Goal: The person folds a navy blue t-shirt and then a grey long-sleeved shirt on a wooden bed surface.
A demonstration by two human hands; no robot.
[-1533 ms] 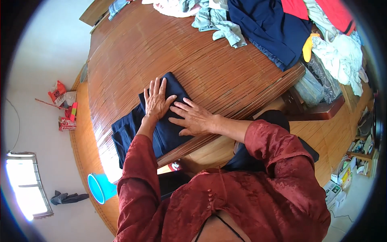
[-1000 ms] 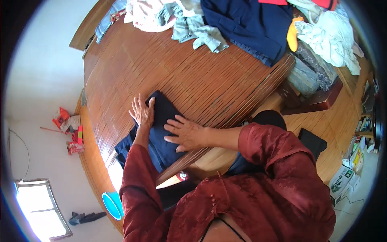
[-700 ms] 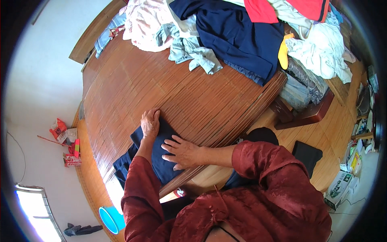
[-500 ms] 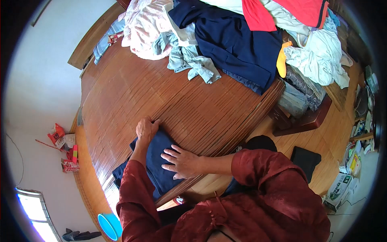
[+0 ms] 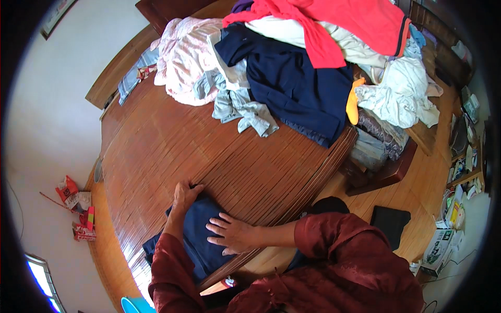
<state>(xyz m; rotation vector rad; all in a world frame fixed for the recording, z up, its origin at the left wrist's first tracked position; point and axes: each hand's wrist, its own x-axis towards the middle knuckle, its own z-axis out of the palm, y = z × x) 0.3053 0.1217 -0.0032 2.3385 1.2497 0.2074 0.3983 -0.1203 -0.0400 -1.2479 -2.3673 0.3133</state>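
Observation:
A folded navy garment (image 5: 197, 229) lies at the near edge of a bed covered with a brown slatted mat (image 5: 156, 151); its exact kind does not show. My left hand (image 5: 183, 198) is at its far corner, fingers bent in and closed on the cloth edge, with the fingertips partly hidden. Flat on top of the garment, near its right side, rests my right hand (image 5: 233, 233), fingers spread. My left forearm crosses over the garment and covers part of it.
Across the far side of the bed is a heap of clothes: a navy jacket (image 5: 297, 78), a red top (image 5: 360, 26), a pink patterned garment (image 5: 185, 57) and grey cloth (image 5: 242, 112). A yellow item (image 5: 353, 101) hangs beside them. A blue basin (image 5: 136, 304) stands at lower left.
The view has tilted up, so the bed and heap sit lower in the picture. Both hands keep about the same places on the garment.

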